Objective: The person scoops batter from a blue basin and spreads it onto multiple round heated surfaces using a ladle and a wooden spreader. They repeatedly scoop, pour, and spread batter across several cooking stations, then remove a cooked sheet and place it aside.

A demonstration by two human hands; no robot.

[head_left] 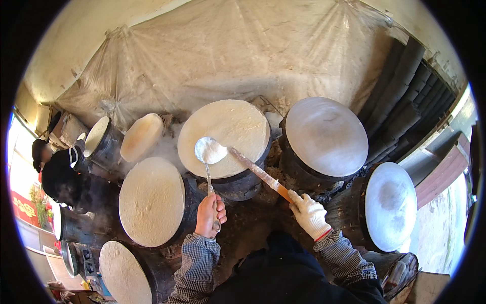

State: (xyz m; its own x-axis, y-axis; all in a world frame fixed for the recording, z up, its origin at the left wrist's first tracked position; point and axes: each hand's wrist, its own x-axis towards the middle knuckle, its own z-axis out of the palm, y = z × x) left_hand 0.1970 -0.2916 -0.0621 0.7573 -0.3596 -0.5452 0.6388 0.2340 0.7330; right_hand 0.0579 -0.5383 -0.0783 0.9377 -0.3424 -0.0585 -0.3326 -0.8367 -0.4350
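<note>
My left hand [211,216] is bare and closed on the handle of a metal ladle [208,178], whose round bowl holds whitish batter [211,151]. My right hand [309,213], in a white knitted glove, grips a wooden stick [262,173]. The stick's batter-coated far end meets the ladle's rim. Both are above a round griddle covered with a pale batter layer [231,117], which steams on a dark drum stove [241,189]. At its right stands a bare grey griddle [326,135]. Another batter-covered griddle [152,201] is nearer my left side.
Another bare griddle [391,207] stands at the right, a coated one [125,273] at lower left. A person in dark clothes [68,178] bends beside a stove at the far left, near a raised round flatbread [142,136]. Dark stacked cylinders [402,110] line the right wall; plastic sheeting [246,49] hangs behind.
</note>
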